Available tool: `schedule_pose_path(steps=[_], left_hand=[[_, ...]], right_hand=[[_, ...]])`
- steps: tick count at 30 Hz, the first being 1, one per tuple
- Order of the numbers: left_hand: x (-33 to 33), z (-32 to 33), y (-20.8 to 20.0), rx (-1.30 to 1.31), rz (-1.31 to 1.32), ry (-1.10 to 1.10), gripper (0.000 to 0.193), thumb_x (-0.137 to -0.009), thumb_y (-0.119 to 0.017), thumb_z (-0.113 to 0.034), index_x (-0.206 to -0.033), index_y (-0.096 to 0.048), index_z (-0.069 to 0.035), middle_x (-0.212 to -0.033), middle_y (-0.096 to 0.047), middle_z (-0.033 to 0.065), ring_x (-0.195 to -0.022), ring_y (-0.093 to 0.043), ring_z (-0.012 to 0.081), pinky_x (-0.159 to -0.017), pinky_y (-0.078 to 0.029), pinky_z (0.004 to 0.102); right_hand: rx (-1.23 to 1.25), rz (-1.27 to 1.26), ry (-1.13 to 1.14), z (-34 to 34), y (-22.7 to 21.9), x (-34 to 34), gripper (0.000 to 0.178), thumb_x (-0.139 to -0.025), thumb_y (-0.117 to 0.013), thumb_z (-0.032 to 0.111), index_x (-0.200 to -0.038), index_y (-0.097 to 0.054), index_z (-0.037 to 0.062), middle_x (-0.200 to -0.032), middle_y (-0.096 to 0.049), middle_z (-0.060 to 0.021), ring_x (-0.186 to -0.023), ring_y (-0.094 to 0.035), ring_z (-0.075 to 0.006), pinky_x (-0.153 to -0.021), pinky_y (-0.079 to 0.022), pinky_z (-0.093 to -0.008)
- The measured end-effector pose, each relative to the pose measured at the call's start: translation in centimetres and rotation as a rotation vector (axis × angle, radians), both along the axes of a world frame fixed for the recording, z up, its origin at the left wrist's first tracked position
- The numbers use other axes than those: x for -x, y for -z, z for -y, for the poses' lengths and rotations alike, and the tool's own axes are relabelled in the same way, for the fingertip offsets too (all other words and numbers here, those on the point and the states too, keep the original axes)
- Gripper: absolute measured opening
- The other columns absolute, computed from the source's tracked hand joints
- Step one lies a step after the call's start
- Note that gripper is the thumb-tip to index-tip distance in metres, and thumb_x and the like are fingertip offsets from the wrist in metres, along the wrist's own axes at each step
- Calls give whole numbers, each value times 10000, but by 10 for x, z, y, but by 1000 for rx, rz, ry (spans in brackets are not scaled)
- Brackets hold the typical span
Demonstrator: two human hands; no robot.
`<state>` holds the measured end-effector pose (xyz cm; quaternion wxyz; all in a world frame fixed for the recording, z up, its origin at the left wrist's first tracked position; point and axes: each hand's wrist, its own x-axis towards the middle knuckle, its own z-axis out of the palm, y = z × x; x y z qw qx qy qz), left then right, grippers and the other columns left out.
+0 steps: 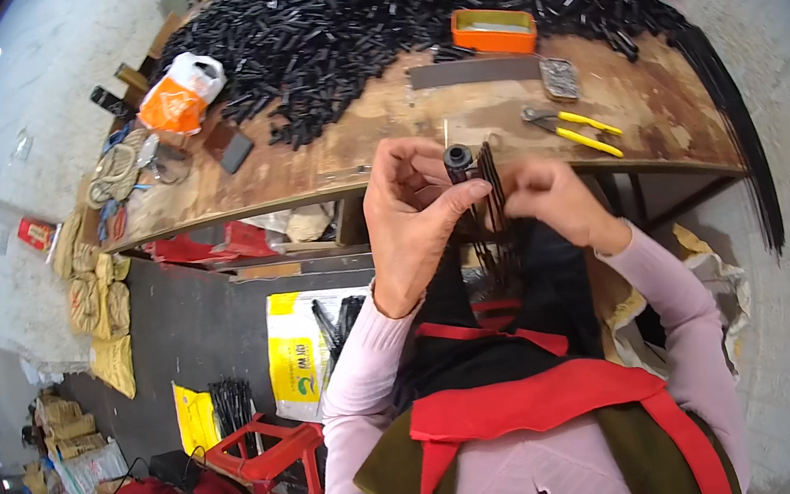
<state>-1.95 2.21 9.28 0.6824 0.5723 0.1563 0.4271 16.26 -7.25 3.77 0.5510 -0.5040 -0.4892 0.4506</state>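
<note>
My left hand (405, 210) is closed around a black piece that looks like a folded umbrella frame (458, 157). Its round hollow end points up between thumb and fingers, and thin dark ribs (493, 188) hang below, just in front of the table's near edge. Close beside those ribs on the right is my right hand (555, 199), fingers bent and smeared by motion; whether it grips a rib cannot be made out. On the table to the right lie pliers (585, 127) with yellow handles, jaws toward the left.
A heap of black tubular parts (315, 36) covers the table's (322, 161) far side. Nearer stand an orange tin (494, 31), a small box of metal bits (559, 79) and a flat grey bar (476, 72). Long black strips (751, 156) hang off the right edge. A red stool (268, 457) is lower left.
</note>
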Motion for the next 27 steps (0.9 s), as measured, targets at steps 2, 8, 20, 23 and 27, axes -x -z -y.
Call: schedule_pose_path(steps=[2,8,20,23,27], left_hand=[[10,-10,3,21,35,-30,435,-752,-788,49,-1102,-544,-38,-778,-556,-27,-713,-561,39,-667,-493,192],[32,-34,15,15,17,-4,489,-738,-802,38,-1145,-546,-49,-770,-535,-44,-690,-509,20,-642,-432,163],[40,-55,23,6,39,43,446,-736,-801,40,-1102,-569,-64,-756,-513,-60,-680,-487,18,-616,-404,165],[38,-60,25,15,46,60,441,-734,-804,39,-1091,-568,-66,-760,-513,-59,-683,-484,18,-613,-403,166],[36,-65,27,38,47,89,442,-732,-812,31,-1086,-568,-69,-767,-512,-58,-688,-483,21,-620,-408,172]], right_hand=[[107,-88,-72,-3,1,22,87,-859,-700,27,-923,-692,-32,-884,-702,-77,-826,-656,-101,-729,-510,-231],[44,-79,-33,-17,2,59,69,-869,-704,38,-900,-684,-21,-813,-695,-47,-741,-640,-77,-673,-500,-218],[121,-4,2,-26,-8,74,95,-874,-701,45,-929,-655,-19,-817,-663,-15,-752,-612,-60,-684,-495,-226],[146,19,-4,-27,-9,73,103,-877,-693,37,-956,-660,-19,-852,-677,-26,-779,-626,-70,-704,-508,-234],[106,72,34,-27,-16,78,112,-878,-699,70,-898,-648,-28,-781,-650,-8,-732,-587,-45,-669,-479,-219]])
